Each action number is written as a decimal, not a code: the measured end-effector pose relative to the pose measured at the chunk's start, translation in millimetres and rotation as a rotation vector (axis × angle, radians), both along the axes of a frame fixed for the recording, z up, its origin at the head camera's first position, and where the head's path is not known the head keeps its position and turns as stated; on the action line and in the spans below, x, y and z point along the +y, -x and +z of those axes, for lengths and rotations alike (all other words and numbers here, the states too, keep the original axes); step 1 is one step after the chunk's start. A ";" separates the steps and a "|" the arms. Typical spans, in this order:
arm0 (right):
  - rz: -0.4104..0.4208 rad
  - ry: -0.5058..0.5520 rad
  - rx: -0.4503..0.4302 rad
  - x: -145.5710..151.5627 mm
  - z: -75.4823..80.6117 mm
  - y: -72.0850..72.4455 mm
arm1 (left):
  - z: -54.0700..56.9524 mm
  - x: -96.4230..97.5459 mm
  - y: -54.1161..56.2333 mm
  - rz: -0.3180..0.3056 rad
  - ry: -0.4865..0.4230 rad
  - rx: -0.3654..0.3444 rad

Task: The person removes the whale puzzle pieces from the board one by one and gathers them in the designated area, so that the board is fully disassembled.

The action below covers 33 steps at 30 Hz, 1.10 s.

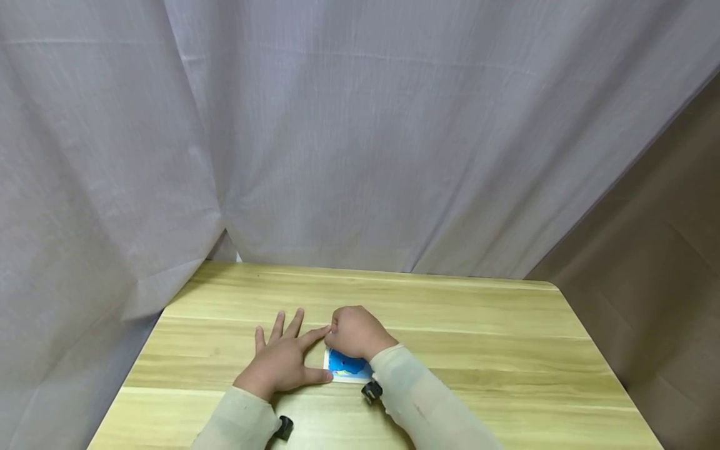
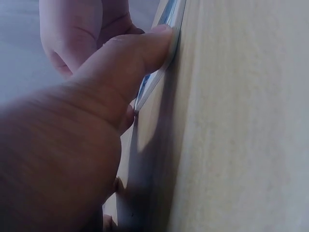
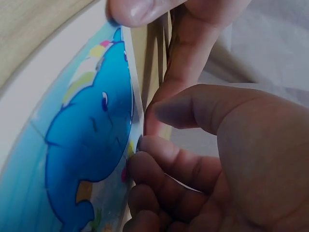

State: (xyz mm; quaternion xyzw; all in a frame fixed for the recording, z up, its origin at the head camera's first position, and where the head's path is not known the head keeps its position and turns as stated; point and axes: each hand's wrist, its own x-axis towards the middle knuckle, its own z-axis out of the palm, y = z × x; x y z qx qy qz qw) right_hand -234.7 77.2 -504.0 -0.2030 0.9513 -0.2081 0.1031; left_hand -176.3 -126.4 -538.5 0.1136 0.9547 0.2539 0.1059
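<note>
A small flat picture board (image 1: pixel 349 367) with a blue cartoon dolphin lies near the front of the table; thin seams cross its picture in the right wrist view, like a jigsaw puzzle. My left hand (image 1: pixel 285 364) is spread along its left side, thumb on the near corner and straight index finger reaching the far corner. The left thumb (image 2: pixel 140 54) presses the board's edge in the left wrist view. My right hand (image 1: pixel 357 332) covers the board's far part. Its curled fingertips (image 3: pixel 145 171) touch the far edge, with the thumb apart from them and nothing visible between.
The light wood-grain table (image 1: pixel 495 350) has rounded far corners. Grey curtain cloth (image 1: pixel 360 137) hangs behind it and at the left, with darker cloth (image 1: pixel 647 262) at the right. Each wrist carries a small black camera (image 1: pixel 371 392).
</note>
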 end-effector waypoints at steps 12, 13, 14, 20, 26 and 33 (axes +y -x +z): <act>0.001 0.046 -0.045 7.6 2.4 9.7 | 0.5 0.2 6.7 0.000 0.000 0.010; -0.008 0.061 -0.058 8.9 2.7 10.5 | 0.7 0.3 7.1 -0.001 0.001 0.011; -0.017 0.076 -0.075 10.3 2.7 11.2 | 0.8 0.3 7.5 -0.002 0.003 0.012; -0.050 0.136 -0.183 15.1 0.4 13.2 | 1.0 0.8 6.9 -0.005 0.006 0.008; -0.068 0.149 -0.193 15.3 -2.0 13.4 | -0.1 1.0 5.1 -0.006 0.012 0.014; -0.053 0.155 -0.193 14.6 -5.5 11.7 | 1.3 1.1 2.5 0.000 0.008 -0.001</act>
